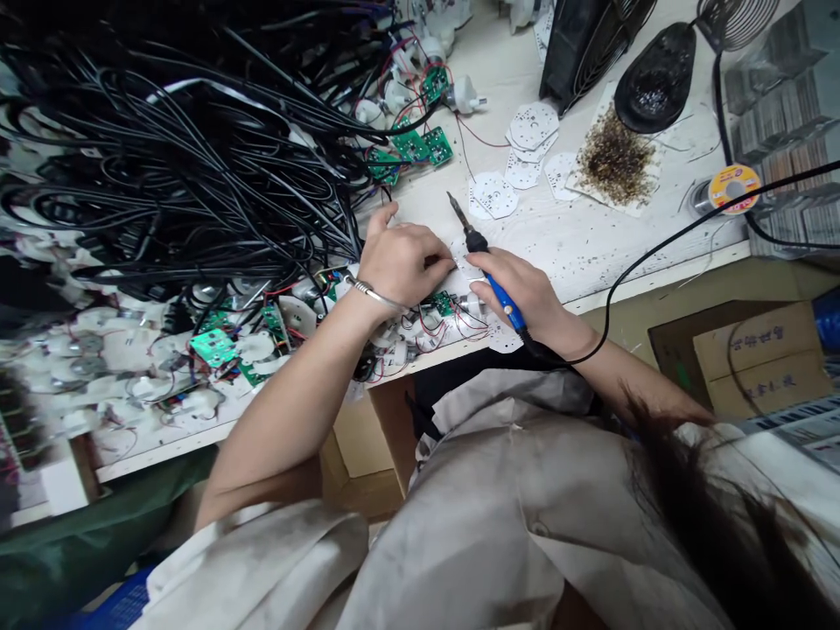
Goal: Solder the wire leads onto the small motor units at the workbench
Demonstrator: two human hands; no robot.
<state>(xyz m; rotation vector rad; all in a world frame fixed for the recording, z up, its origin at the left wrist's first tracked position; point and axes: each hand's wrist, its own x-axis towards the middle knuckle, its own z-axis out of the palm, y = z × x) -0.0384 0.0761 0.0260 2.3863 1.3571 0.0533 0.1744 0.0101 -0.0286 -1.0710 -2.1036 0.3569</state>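
Observation:
My right hand [535, 297] is closed around the blue handle of a soldering iron [504, 299], whose bare tip points up and away over the white bench. Beside it, my left hand [405, 260] rests low on the bench with thumb and forefinger pinched together; what sits between the fingertips is too small to make out. Just below those fingers lie a small green circuit board [444, 304] and thin red and black wires [469, 328]. A white motor-like part [471, 304] lies between the two hands.
Black cables [229, 166] are heaped at the left, with green boards [215, 347] and white parts around them. White octagonal boards [493, 194], a black fan [587, 52], an iron stand [656, 79] and a solder spool [733, 189] are farther right. The iron's cord [656, 249] crosses the bench edge.

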